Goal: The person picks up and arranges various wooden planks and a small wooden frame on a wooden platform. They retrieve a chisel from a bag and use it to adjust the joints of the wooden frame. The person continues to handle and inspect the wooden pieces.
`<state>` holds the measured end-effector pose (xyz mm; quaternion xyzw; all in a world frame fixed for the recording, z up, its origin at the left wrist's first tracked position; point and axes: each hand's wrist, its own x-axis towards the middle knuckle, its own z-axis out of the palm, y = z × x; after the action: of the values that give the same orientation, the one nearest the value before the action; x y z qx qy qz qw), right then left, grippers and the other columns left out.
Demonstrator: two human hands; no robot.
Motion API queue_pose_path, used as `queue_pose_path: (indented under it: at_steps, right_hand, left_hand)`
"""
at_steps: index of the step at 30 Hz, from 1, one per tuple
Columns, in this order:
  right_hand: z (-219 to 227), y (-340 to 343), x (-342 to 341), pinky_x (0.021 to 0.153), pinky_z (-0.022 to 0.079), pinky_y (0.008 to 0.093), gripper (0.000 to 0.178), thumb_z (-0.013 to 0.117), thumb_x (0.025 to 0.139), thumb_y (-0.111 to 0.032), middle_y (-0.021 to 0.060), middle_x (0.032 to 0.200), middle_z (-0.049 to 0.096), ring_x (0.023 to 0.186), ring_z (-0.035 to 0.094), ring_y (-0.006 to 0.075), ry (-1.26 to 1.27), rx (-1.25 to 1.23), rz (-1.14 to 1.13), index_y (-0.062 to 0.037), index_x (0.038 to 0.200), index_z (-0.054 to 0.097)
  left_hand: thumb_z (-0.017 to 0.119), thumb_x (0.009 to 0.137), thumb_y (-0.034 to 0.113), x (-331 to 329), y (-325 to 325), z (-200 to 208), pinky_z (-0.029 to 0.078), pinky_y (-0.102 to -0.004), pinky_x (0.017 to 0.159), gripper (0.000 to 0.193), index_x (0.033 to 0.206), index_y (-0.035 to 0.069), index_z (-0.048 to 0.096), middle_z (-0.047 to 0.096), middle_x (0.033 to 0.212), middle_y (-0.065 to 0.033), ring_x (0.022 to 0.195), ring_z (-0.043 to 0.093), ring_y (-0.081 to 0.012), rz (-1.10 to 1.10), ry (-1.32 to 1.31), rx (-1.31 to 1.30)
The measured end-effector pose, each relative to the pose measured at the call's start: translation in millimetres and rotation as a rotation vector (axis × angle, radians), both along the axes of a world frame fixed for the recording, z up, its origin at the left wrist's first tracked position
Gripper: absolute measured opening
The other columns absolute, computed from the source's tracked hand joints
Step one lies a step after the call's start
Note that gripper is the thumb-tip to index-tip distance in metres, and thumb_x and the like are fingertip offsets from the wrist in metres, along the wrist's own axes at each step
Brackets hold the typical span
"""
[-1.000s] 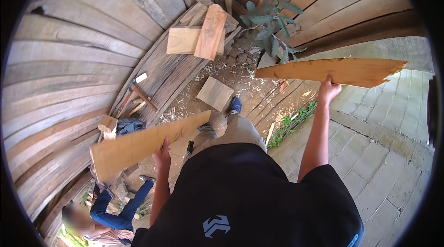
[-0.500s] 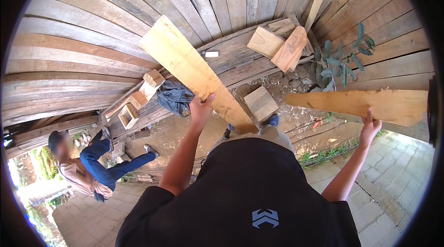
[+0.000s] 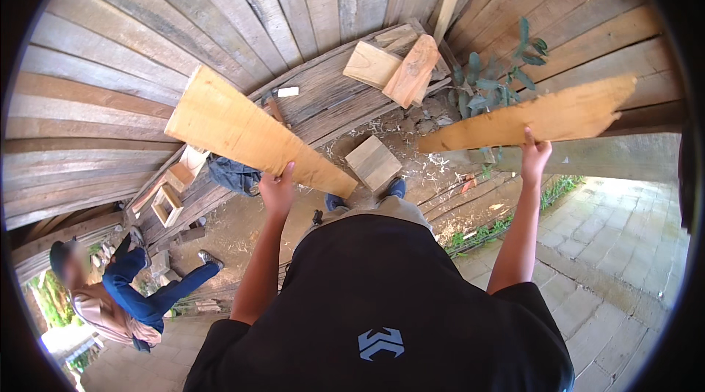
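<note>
My left hand (image 3: pixel 276 190) is closed on the edge of a long light-brown wooden plank (image 3: pixel 246 133). That plank slants from the upper left down to near my feet. On the other side, my right hand (image 3: pixel 535 150) grips the lower edge of a second wooden plank (image 3: pixel 540 114), its thumb against the near face. This one is held out to the right and has a jagged far end. Between the two planks, a square wooden block (image 3: pixel 373 163) stands on the ground just ahead of my shoes.
A low bench (image 3: pixel 323 95) of weathered boards runs along the plank wall. On it lie wood offcuts (image 3: pixel 409 73), a hammer (image 3: pixel 273 107), a dark cloth (image 3: pixel 233 175) and a small wooden frame (image 3: pixel 167 206). A leafy plant (image 3: pixel 507 84) grows at right; a person (image 3: pixel 121 289) sits at left.
Both planks have swung: the left one's far end is lower and further left, the right one's outer end is higher. My view has shifted right, and the hammer now shows.
</note>
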<state>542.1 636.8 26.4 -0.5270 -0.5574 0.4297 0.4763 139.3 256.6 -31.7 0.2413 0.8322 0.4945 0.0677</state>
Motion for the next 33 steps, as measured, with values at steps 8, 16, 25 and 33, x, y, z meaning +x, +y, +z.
queue_pose_path:
  at_steps: [8,16,25,33]
  right_hand:
    - [-11,17,17,0.069,0.044,0.0246,0.016,0.063,0.09,-0.007,0.0028,0.084,0.065,0.075,0.053,0.0085,-0.254,0.187,-0.028,0.0072,0.095,0.062]
    - [-57,41,67,0.064,0.04,0.0246,0.017,0.064,0.091,-0.011,0.0,0.083,0.063,0.071,0.049,0.007,-0.093,-0.015,-0.043,0.0036,0.098,0.063]
    - [-143,96,119,0.061,0.042,0.0248,0.015,0.065,0.09,-0.012,-0.0004,0.089,0.061,0.074,0.051,0.0075,0.093,-0.096,-0.048,-0.0012,0.1,0.063]
    - [-189,154,176,0.074,0.049,0.0296,0.02,0.063,0.088,-0.002,0.0056,0.103,0.065,0.087,0.061,0.0147,0.177,-0.149,-0.254,0.0015,0.108,0.062]
  left_hand:
    - [0.071,0.084,0.015,21,6,-5,0.046,-0.0268,0.067,0.023,0.096,-0.004,0.067,0.07,0.083,-0.009,0.072,0.06,-0.0096,-0.002,-0.049,-0.155]
    - [0.072,0.084,0.022,37,27,0,0.039,-0.0315,0.051,0.026,0.085,-0.004,0.067,0.059,0.059,-0.0102,0.051,0.046,-0.0131,-0.087,-0.047,-0.16]
    - [0.07,0.084,0.019,54,55,8,0.04,-0.0323,0.051,0.024,0.086,-0.004,0.065,0.059,0.062,-0.0135,0.052,0.047,-0.0162,-0.176,-0.011,-0.13]
    - [0.073,0.08,0.021,75,80,10,0.045,-0.0383,0.053,0.027,0.08,-0.005,0.065,0.063,0.067,-0.0202,0.058,0.063,-0.0317,-0.079,0.065,-0.205]
